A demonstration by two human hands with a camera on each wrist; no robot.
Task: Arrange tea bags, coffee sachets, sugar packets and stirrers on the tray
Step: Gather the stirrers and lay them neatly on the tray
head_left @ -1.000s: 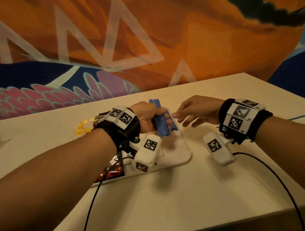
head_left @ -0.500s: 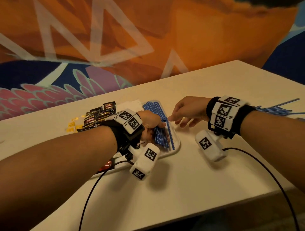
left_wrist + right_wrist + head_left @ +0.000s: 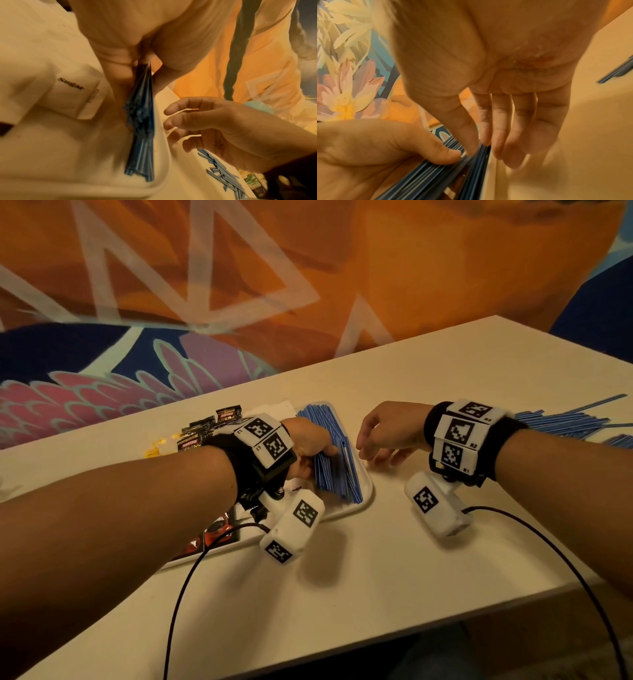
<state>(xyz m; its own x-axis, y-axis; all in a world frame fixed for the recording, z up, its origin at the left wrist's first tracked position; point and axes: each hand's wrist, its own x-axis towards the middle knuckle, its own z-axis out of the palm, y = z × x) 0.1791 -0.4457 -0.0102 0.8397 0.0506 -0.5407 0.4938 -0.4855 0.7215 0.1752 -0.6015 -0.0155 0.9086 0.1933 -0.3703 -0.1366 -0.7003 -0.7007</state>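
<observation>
A bundle of blue stirrers [image 3: 337, 470] lies along the right end of the white tray [image 3: 363, 501]. My left hand [image 3: 310, 445] grips it from the left, thumb on top. In the left wrist view the bundle [image 3: 139, 121] runs out from between the fingers down onto the tray. My right hand [image 3: 387, 429] hovers just right of the tray, holding nothing. In the right wrist view its fingertips [image 3: 488, 140] reach down beside the stirrers [image 3: 426, 178]. A white sugar packet [image 3: 73, 94] lies on the tray beside the bundle.
Black coffee sachets [image 3: 227, 414] and small yellow pieces [image 3: 154, 448] lie on the table behind the tray. Red sachets [image 3: 215, 534] sit at the tray's near end under my left forearm. A loose pile of blue stirrers [image 3: 565, 422] lies at the right. Cables trail toward the near edge.
My left hand has lowered the stirrer bundle from upright in the air down flat onto the tray. The right hand has stayed close by at the tray's right edge.
</observation>
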